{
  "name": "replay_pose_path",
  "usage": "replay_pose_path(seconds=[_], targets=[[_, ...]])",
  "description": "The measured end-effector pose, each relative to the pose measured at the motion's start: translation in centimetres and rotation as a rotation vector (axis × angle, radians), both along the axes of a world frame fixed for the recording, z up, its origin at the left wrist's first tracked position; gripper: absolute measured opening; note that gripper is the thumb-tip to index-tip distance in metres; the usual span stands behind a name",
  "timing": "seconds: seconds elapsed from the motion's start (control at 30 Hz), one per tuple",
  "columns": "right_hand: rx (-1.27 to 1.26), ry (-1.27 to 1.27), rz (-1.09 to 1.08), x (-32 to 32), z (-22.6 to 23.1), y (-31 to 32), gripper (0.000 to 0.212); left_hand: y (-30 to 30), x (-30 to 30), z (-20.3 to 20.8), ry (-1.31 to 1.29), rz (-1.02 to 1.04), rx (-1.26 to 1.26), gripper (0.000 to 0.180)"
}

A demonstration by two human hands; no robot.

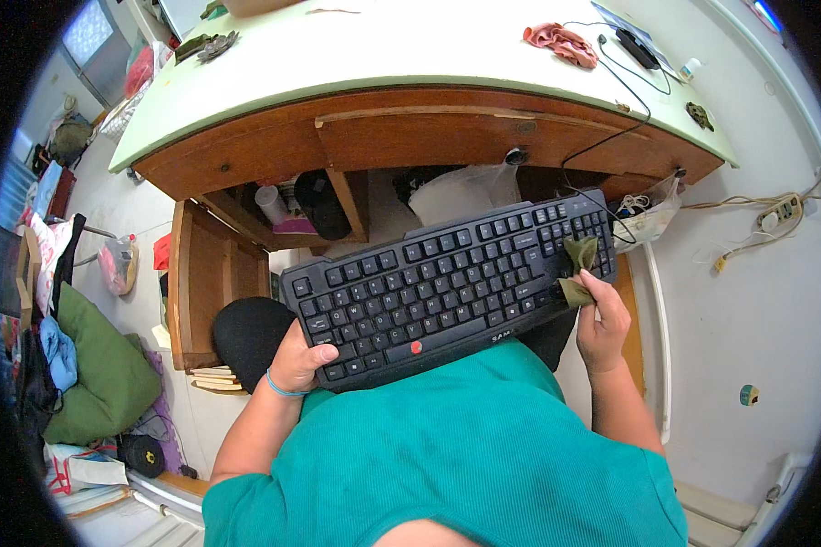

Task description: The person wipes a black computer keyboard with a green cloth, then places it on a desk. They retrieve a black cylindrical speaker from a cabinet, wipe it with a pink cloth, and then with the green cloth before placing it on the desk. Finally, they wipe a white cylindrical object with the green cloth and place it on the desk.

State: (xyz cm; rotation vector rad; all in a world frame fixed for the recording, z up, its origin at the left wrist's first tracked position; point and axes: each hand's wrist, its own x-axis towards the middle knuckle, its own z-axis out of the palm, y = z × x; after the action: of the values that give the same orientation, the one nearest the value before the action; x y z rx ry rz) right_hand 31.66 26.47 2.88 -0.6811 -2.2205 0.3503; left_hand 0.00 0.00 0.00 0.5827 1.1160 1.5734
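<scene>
A black computer keyboard [410, 314] lies tilted across my lap, its right end higher in view than its left. My left hand [299, 363] grips the lower left corner, thumb on top by the bottom keys and fingers hidden underneath. At the right end, my right hand [602, 314] pinches an olive-green cloth [582, 255] over the number keys. Part of the cloth rests on the keys there. A round red sticker [417, 347] marks the keyboard's front edge. From its far right side a thin black cable [566, 169] runs up onto the desk.
Ahead stands a wooden desk [410, 137] with a pale green top and an open cabinet door [201, 283] at left. On top lie a pink cloth [561, 44] and a black adapter-like box [639, 48]. A power strip [779, 215] hangs at right; a green cushion [105, 369] sits left.
</scene>
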Motion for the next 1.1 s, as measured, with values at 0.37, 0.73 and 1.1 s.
replay_pose_path(seconds=[0.37,0.73,1.1], targets=[[-0.245,-0.328,0.183,-10.1,4.8,-4.8,0.015,0.5,0.7,1.3,0.064,-0.015,0.08,0.088],[-0.335,-0.55,0.032,-8.0,5.7,-2.5,0.023,-0.1,0.2,0.7,0.097,-0.011,0.077,0.089],[-0.205,0.459,-0.385,4.8,2.2,7.3,0.021,-1.1,-1.9,2.1,0.054,0.125,0.184,0.088]])
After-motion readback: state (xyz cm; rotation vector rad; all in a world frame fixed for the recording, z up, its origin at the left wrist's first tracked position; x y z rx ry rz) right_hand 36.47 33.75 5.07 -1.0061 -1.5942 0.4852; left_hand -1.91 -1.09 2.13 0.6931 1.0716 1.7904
